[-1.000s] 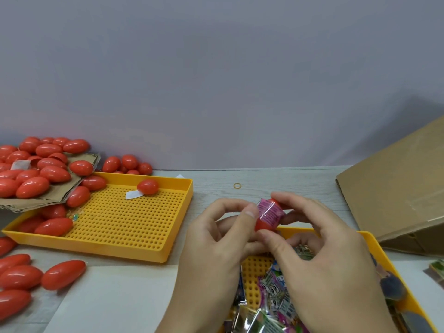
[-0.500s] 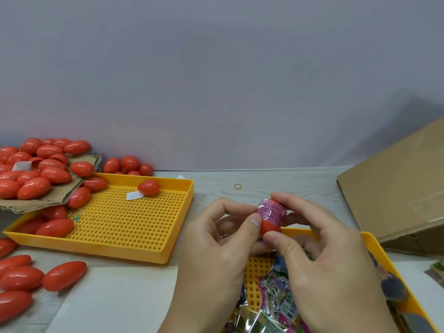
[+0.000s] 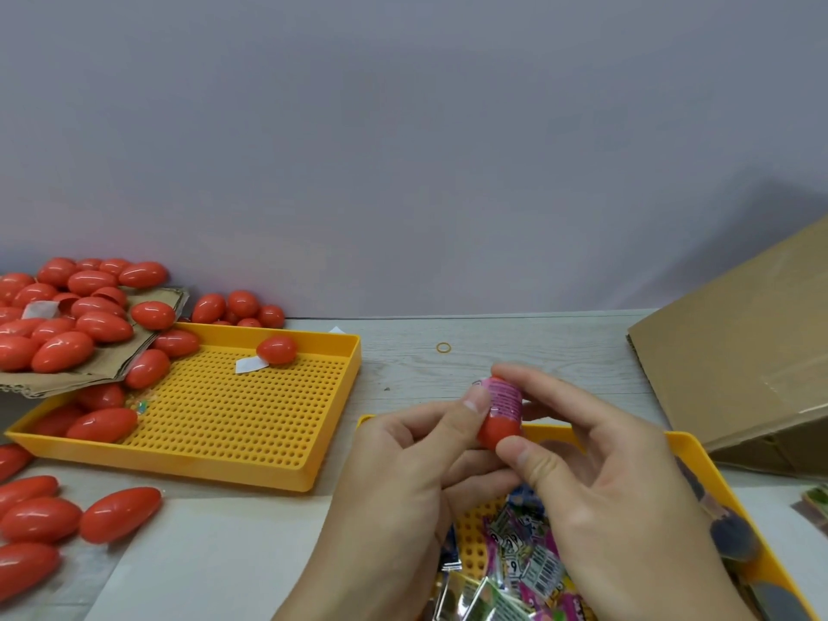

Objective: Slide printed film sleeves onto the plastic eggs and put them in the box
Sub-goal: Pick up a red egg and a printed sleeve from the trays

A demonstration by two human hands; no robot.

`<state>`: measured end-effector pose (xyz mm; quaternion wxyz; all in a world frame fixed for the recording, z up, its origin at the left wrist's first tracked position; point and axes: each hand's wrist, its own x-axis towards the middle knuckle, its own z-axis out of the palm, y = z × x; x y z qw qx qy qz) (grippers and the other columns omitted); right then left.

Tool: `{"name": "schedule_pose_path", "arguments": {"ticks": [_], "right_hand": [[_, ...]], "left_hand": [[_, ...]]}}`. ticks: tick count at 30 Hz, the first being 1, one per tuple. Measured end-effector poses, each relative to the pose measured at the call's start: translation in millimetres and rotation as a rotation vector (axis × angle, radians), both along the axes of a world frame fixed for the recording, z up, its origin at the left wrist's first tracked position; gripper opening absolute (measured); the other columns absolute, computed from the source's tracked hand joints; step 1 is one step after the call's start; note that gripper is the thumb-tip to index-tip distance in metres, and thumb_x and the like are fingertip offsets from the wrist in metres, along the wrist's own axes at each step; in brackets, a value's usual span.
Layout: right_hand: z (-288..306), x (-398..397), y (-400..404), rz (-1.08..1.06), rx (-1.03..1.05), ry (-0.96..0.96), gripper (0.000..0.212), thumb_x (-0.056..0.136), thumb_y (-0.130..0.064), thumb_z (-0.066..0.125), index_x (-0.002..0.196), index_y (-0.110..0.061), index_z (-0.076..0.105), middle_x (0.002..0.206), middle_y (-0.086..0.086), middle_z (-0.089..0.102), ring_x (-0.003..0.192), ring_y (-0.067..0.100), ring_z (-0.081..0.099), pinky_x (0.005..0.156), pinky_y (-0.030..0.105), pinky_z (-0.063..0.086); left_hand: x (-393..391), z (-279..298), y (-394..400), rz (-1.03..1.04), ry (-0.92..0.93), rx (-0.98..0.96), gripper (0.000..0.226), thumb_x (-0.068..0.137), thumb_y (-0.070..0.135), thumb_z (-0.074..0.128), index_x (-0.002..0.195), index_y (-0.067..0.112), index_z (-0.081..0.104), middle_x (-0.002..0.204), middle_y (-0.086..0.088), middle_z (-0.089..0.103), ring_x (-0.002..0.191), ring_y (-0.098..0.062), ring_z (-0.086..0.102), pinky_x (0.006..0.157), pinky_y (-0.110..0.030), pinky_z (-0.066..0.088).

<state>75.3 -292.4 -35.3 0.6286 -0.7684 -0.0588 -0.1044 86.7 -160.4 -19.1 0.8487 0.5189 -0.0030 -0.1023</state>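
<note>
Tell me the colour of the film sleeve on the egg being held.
Pink sleeve with fine print, seen in the head view.

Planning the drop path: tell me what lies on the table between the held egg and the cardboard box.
Head view: between the egg and the cardboard box lie the right hand's fingers, then bare grey table.

The perforated tray lies left of centre on the table, with one plastic egg near its rear wall. A cardboard sheet bearing an egg pile overlaps the tray's left rear corner. A second tray, holding film sleeves, lies front right. The cardboard box stands behind it, far right. A rubber band lies between the trays, rearward.
</note>
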Motion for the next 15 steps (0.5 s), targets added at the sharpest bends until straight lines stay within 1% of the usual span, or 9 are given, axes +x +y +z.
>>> {"name": "schedule_pose_path", "arguments": {"ticks": [2,5,8,11,13,15], "right_hand": [[0.0,-0.4,0.4,0.002,0.002,-0.018,0.061,0.082,-0.002,0.072,0.107,-0.057,0.066,0.106,-0.019,0.071,0.092,0.006,0.070,0.080,0.022,0.055],[0.1,-0.2,0.7,-0.003,0.027,-0.040,0.057,0.081,0.004,0.071,0.103,-0.049,0.071,0.107,-0.020,0.071,0.094,0.003,0.069,0.080,0.011,0.051],[-0.9,0.4,1.5,-0.011,0.032,-0.046,0.056,0.082,0.005,0.070,0.104,-0.046,0.072,0.107,-0.017,0.071,0.094,0.004,0.069,0.080,0.011,0.051],[0.0,0.2,2.8,-0.016,0.041,-0.041,0.053,0.082,0.006,0.069,0.103,-0.043,0.073,0.107,-0.017,0.071,0.096,0.005,0.069,0.079,0.013,0.052],[1.6,0.0,2.9,-0.008,0.088,-0.041,0.052,0.082,0.009,0.068,0.101,-0.040,0.073,0.106,-0.017,0.072,0.096,0.001,0.069,0.078,0.009,0.050],[4.2,0.3,2.9,0.022,0.187,-0.033,0.053,0.081,0.015,0.065,0.102,-0.033,0.073,0.104,-0.014,0.074,0.096,-0.001,0.069,0.076,0.006,0.049]], "left_hand": [[0.2,-1.5,1.2,-0.017,0.012,-0.004,0.036,0.066,0.029,0.073,0.086,0.000,0.079,0.086,-0.022,0.075,0.072,-0.025,0.075,0.057,-0.023,0.058],[0.1,-3.0,1.7,-0.014,0.029,-0.010,0.039,0.064,0.026,0.074,0.088,-0.004,0.077,0.089,-0.025,0.074,0.072,-0.026,0.075,0.055,-0.023,0.058],[-0.7,-2.6,1.1,-0.026,0.043,-0.025,0.039,0.067,0.024,0.073,0.091,-0.007,0.074,0.090,-0.029,0.073,0.074,-0.028,0.076,0.055,-0.024,0.059],[-1.1,-2.4,1.1,-0.034,0.073,-0.049,0.045,0.065,0.023,0.074,0.094,-0.010,0.071,0.090,-0.032,0.072,0.073,-0.028,0.075,0.056,-0.025,0.059],[-1.3,-2.0,0.5,-0.036,0.093,-0.078,0.048,0.064,0.026,0.075,0.095,-0.011,0.071,0.095,-0.037,0.069,0.080,-0.031,0.075,0.059,-0.028,0.061],[-1.5,-1.0,0.3,-0.048,0.107,-0.123,0.042,0.066,0.028,0.073,0.088,-0.008,0.074,0.096,-0.037,0.069,0.085,-0.033,0.074,0.065,-0.032,0.062]]}}
